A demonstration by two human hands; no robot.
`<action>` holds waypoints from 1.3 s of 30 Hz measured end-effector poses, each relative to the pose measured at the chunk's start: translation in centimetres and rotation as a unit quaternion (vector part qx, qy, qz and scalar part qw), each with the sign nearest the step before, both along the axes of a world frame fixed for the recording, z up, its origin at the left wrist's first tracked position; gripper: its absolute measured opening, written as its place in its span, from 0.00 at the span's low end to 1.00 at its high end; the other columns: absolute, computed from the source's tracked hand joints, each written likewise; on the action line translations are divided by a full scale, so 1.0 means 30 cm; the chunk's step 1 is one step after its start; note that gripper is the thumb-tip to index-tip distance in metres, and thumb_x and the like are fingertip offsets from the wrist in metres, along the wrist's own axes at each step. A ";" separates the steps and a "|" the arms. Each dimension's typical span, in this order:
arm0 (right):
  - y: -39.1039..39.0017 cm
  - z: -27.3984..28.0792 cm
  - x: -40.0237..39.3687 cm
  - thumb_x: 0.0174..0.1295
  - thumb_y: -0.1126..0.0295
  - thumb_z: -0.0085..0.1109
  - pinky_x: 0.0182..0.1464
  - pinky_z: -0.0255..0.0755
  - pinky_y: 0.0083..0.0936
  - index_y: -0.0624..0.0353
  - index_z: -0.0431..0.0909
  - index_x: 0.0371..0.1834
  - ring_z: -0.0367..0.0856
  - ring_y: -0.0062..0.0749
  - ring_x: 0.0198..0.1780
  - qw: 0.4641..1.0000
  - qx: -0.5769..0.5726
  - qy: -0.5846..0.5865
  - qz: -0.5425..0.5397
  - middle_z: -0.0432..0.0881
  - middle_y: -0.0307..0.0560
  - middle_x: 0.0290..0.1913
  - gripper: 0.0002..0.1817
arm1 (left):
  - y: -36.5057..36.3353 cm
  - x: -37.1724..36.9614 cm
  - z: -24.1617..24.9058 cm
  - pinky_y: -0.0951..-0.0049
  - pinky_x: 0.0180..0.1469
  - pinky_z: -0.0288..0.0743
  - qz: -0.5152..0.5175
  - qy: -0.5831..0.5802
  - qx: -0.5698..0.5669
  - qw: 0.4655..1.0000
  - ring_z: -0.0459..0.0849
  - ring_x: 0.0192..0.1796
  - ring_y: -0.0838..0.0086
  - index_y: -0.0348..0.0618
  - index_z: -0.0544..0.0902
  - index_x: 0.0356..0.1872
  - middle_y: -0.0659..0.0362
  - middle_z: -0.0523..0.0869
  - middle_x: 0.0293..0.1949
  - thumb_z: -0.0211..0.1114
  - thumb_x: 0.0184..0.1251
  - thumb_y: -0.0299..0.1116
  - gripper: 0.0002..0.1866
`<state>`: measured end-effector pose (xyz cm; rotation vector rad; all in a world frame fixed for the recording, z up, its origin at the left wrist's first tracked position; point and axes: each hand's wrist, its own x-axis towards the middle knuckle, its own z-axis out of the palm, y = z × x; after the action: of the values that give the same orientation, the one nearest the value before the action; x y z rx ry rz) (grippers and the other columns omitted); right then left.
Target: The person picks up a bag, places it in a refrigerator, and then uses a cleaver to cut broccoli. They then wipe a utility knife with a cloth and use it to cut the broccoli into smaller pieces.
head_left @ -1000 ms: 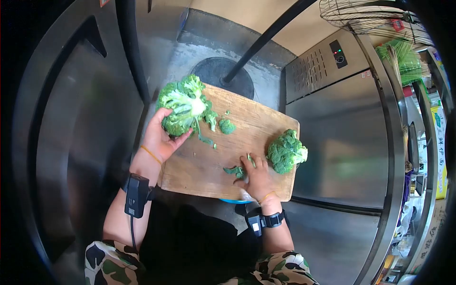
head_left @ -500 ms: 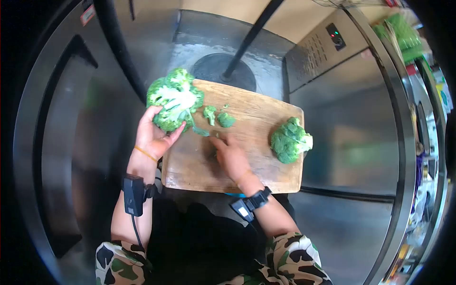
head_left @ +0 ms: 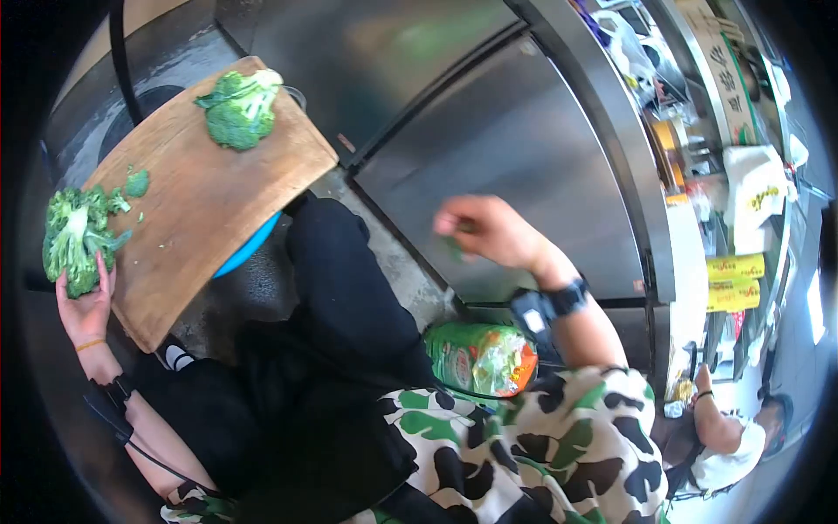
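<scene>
At the left, my left hand [head_left: 85, 312] is closed around the underside of a large broccoli head [head_left: 70, 231], its pale branching stems facing up. The broccoli is at the left end of a wooden cutting board [head_left: 196, 192]. My right hand [head_left: 493, 229] is off the board, out to the right, with its fingers curled together. A small dark green scrap [head_left: 452, 248] shows at its fingertips, blurred by motion. Small broccoli florets [head_left: 137, 182] lie on the board near the large head. A second broccoli head [head_left: 240, 113] rests at the board's far end.
Below my right hand stands a green printed bag or bin [head_left: 476, 358] with clear plastic inside. Steel cabinet doors [head_left: 515, 148] are close behind. Something blue [head_left: 249, 247] shows under the board. Another person [head_left: 729, 437] is at the far right beside shelves [head_left: 733, 284].
My view has swung to the right. My right hand has left the board and moved right with a green scrap. My left hand still grips the broccoli head.
</scene>
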<state>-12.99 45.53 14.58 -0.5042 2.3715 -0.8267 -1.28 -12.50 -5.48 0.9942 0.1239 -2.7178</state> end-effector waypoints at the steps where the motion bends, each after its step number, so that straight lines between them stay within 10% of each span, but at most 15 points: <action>1: 0.145 0.023 0.076 0.58 0.82 0.54 0.28 0.74 0.22 0.60 0.77 0.39 0.81 0.24 0.25 0.992 0.082 -0.013 -0.090 0.80 0.42 0.29 0.08 | 0.005 0.008 -0.008 0.51 0.62 0.78 0.000 0.003 -0.012 1.000 0.52 0.73 0.46 0.32 0.67 0.65 0.41 0.56 0.69 0.67 0.58 0.28 0.33; 4: 0.556 -0.051 0.334 0.53 0.80 0.58 0.31 0.77 0.30 0.60 0.81 0.34 0.85 0.33 0.28 0.954 0.212 0.034 -0.211 0.84 0.48 0.29 0.06 | 0.011 0.030 -0.015 0.50 0.63 0.78 0.004 0.043 -0.014 0.999 0.52 0.73 0.46 0.32 0.66 0.66 0.41 0.56 0.69 0.66 0.59 0.28 0.33; 7: 1.064 -0.371 0.615 0.47 0.72 0.58 0.37 0.78 0.39 0.55 0.85 0.23 0.86 0.48 0.33 0.878 0.475 -0.001 0.049 0.84 0.54 0.26 0.05 | 0.013 0.025 -0.024 0.49 0.64 0.77 -0.001 0.055 -0.021 0.998 0.52 0.73 0.46 0.35 0.66 0.66 0.42 0.58 0.69 0.66 0.59 0.28 0.32; 8: 1.021 -0.357 0.696 0.51 0.66 0.57 0.38 0.79 0.38 0.55 0.86 0.27 0.86 0.48 0.35 0.848 0.473 -0.148 -0.191 0.85 0.52 0.28 0.08 | 0.009 0.037 -0.023 0.49 0.64 0.76 0.006 0.057 -0.028 0.998 0.51 0.73 0.46 0.35 0.67 0.66 0.42 0.59 0.69 0.66 0.59 0.28 0.32; 9: 1.056 -0.431 0.754 0.54 0.63 0.58 0.42 0.80 0.40 0.53 0.86 0.36 0.86 0.50 0.39 0.837 0.543 -0.066 0.022 0.87 0.51 0.34 0.12 | 0.036 0.043 0.015 0.48 0.66 0.74 0.002 0.058 -0.003 0.998 0.52 0.72 0.45 0.37 0.68 0.66 0.43 0.59 0.70 0.66 0.59 0.28 0.31; 10: 1.115 -0.434 0.793 0.55 0.57 0.62 0.50 0.78 0.41 0.53 0.84 0.45 0.84 0.53 0.46 0.857 0.476 -0.137 -0.146 0.86 0.55 0.42 0.18 | 0.044 0.051 0.018 0.49 0.66 0.74 -0.001 0.067 -0.056 0.996 0.58 0.70 0.45 0.37 0.69 0.65 0.44 0.63 0.68 0.66 0.59 0.28 0.31; 12: 1.126 -0.501 0.689 0.51 0.50 0.70 0.61 0.71 0.43 0.53 0.79 0.56 0.78 0.51 0.58 0.883 0.456 -0.070 -0.086 0.82 0.57 0.54 0.31 | 0.092 0.058 0.051 0.52 0.64 0.74 0.008 0.120 -0.121 0.985 0.69 0.64 0.47 0.39 0.72 0.62 0.47 0.73 0.62 0.67 0.58 0.29 0.28; 20: -0.206 -0.213 -0.174 0.57 0.77 0.59 0.41 0.78 0.37 0.61 0.78 0.45 0.81 0.49 0.38 0.909 0.072 0.366 0.185 0.79 0.55 0.40 0.12 | 0.185 0.019 0.112 0.53 0.62 0.75 0.119 0.102 -0.095 0.983 0.76 0.61 0.58 0.42 0.75 0.57 0.54 0.80 0.57 0.64 0.60 0.34 0.23; 24: -0.790 -0.365 -0.255 0.57 0.74 0.61 0.54 0.75 0.38 0.57 0.77 0.51 0.77 0.53 0.53 0.853 -0.070 0.374 0.357 0.77 0.55 0.53 0.17 | 0.192 0.022 0.128 0.54 0.59 0.76 0.140 0.093 -0.164 0.972 0.79 0.59 0.60 0.43 0.74 0.59 0.54 0.80 0.57 0.61 0.63 0.37 0.22; 28: -1.192 -0.531 -0.215 0.57 0.69 0.64 0.64 0.64 0.47 0.53 0.72 0.63 0.68 0.54 0.64 0.876 -0.079 0.370 0.300 0.71 0.53 0.64 0.28 | 0.205 0.027 0.149 0.54 0.58 0.77 0.144 0.069 -0.157 0.975 0.79 0.58 0.59 0.44 0.73 0.60 0.54 0.80 0.57 0.60 0.64 0.37 0.23; 39: -1.233 -0.677 -0.241 0.57 0.70 0.62 0.63 0.63 0.46 0.49 0.74 0.63 0.69 0.49 0.61 0.912 -0.015 0.369 0.178 0.76 0.49 0.56 0.26 | 0.148 0.012 0.168 0.53 0.60 0.76 0.059 0.033 -0.141 0.988 0.78 0.58 0.60 0.44 0.73 0.61 0.54 0.79 0.57 0.63 0.62 0.37 0.25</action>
<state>-20.20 8.53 -5.74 -1.4213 2.7795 -0.5544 -0.91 -8.05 -0.44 0.7901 -0.1799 -2.5688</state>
